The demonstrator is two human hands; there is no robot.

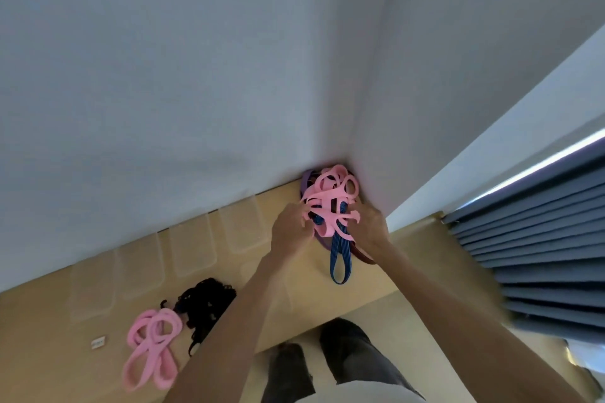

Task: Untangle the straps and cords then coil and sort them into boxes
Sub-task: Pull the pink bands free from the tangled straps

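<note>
Tangle (329, 203) of pink, blue and purple straps sits bunched in the far corner of the counter (376, 281), against both walls. The left hand (289, 227) pinches a pink strand at the tangle's left edge, its grip curled tight on that strand. The right hand (368, 222) is at the tangle's right side with fingers curled in among the pink loops, its grip closed on them. A blue strap (340, 255) hangs out of the tangle between the two hands, its loop lying on the counter just nearer the person. A dark red strap (361, 255) runs out beneath the right hand. A purple strap (306, 180) shows at the tangle's far left edge.

Left of the left hand and along the wall stands a row of clear boxes (193, 245), blurred and hard to count. Further left and nearer the person lie a black cord (206, 304) in a heap and, touching it, a coiled pink strap (152, 347). A small white tag (97, 343) lies left of that. Pleated blue curtain (540, 245) hangs to the right of the right hand.
</note>
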